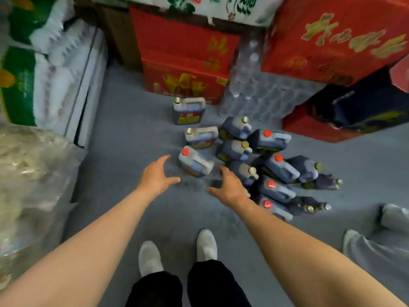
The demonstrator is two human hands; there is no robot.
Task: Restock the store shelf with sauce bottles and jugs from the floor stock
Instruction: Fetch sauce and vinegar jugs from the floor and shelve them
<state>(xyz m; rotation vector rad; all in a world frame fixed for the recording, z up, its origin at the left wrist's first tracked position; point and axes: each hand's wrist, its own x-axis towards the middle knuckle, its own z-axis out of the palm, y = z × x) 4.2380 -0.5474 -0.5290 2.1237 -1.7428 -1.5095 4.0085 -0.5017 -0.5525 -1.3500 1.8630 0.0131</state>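
Both hands, left (157, 176) and right (230, 188), hang spread and empty. They flank a red-capped jug (195, 161) on the floor (132, 134).

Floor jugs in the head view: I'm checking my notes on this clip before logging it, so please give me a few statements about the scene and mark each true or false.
1. Both hands hold nothing. True: the left hand and the right hand are open above the floor, reaching toward the jugs.
2. The jug with a red cap nearest the left hand has been lifted. False: it stands on the floor, untouched.
3. One jug stands apart from the cluster, close to the red boxes. True.
4. Every jug cap is red. False: several caps are gold, like the one on the far jug.
5. The person is barefoot. False: pale shoes show below dark trousers.
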